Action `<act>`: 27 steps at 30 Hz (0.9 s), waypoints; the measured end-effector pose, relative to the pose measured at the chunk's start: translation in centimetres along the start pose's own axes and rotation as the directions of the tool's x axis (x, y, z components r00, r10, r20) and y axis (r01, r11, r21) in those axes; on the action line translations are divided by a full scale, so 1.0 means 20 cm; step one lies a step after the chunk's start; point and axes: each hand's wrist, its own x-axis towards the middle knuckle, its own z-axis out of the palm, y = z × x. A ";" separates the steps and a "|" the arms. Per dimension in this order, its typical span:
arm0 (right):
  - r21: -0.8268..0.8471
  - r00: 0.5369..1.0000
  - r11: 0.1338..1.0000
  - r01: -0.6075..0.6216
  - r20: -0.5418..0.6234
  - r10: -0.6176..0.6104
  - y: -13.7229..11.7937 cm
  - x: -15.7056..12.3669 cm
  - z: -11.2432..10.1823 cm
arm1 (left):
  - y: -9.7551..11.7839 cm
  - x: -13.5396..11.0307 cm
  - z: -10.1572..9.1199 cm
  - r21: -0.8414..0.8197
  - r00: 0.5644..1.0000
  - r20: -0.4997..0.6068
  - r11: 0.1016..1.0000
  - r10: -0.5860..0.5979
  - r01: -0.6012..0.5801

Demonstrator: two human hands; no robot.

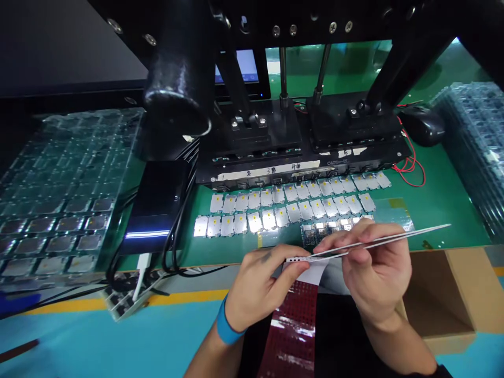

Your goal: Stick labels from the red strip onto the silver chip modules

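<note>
My left hand [264, 281], a blue band round its wrist, pinches the white, hole-edged top of a long strip [295, 320]. Below that top, the strip is glossy dark red film with a grid pattern, hanging down over the lap. Thin pale tweezers [419, 231] lie between the fingers of my right hand [376, 268], their joined end pointing right. The tips reach the strip's edge by my left fingertips; whether they grip anything there is too small to tell. Just beyond the hands sits a small panel of circuit boards [313, 231], partly hidden by my right fingers.
Two rows of small silver modules [268, 219] lie on the green bench mat [444, 210] before a black test fixture [252, 176]. Clear trays stand left [71, 184] and right [478, 142]. A black box [155, 210] with cables, a mouse [423, 126] and a cardboard box [437, 294] are near.
</note>
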 end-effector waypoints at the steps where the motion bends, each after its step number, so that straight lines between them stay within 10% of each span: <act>1: -0.023 1.000 1.000 -0.001 0.003 0.001 0.00 0.00 0.00 | 0.00 0.00 0.00 0.003 1.000 0.000 1.000 0.001 -0.001; 27: -0.162 1.000 0.987 0.006 0.012 -0.004 0.00 -0.02 -0.02 | 0.00 -0.01 0.00 0.021 1.000 0.011 1.000 -0.007 0.007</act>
